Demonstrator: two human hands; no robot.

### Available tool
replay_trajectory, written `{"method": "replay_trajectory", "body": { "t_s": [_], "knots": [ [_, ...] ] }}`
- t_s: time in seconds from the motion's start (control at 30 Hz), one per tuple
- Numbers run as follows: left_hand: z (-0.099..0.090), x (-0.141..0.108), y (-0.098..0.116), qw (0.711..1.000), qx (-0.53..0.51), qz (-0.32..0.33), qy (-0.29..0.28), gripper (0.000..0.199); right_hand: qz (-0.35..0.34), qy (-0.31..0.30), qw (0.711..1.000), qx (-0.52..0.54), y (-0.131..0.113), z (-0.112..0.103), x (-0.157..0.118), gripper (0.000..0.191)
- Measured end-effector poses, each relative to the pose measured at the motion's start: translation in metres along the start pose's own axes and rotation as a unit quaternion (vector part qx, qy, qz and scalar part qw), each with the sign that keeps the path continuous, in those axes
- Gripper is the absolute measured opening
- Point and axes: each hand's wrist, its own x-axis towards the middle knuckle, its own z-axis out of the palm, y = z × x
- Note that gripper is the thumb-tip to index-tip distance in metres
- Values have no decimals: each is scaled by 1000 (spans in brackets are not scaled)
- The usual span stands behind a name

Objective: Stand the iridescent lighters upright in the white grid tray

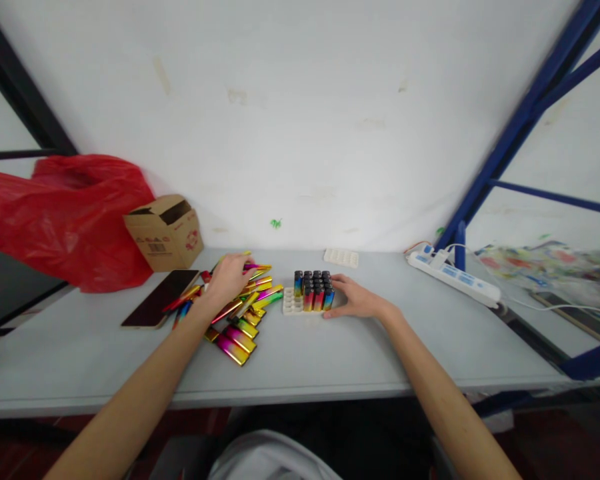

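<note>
Left hand [230, 275]: over loose metallic yellow-magenta lighters [239, 337] — cannot tell its grip
Right hand [354, 298]: beside white rectangular tray [291, 305] of upright black-topped lighters [319, 297] — grip unclear

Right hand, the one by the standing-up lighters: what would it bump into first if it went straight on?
The right hand would likely meet the upright lighters in the white tray. It is right beside them, maybe already touching; depth is hard to tell here.

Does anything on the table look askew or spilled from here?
The loose lighters lie in a jumble, unlike the upright ones in the tray; one red lighter seems to overlap the phone. No spill shows.
</note>
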Motion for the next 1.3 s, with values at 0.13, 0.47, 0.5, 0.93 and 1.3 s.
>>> {"method": "replay_trajectory", "body": {
  "t_s": [0.13,0.47,0.5,0.93,1.3],
  "knots": [
    [-8,1,13,976,-199,-46,73,24,-8,6,1000,5,0,1,0,86],
    [-17,-10,56,737,-659,-147,-18,30,-10,5,1000,2,-1,0,0,86],
    [-16,-12,59,731,-666,-139,-48,30,-10,4,1000,0,-1,0,0,86],
    [-4,-20,78,620,-727,-178,-235,34,-7,9,1000,8,1,1,0,86],
    [-8,-21,74,588,-747,-199,-238,23,-10,7,1000,-3,3,2,1,86]
  ]
}}
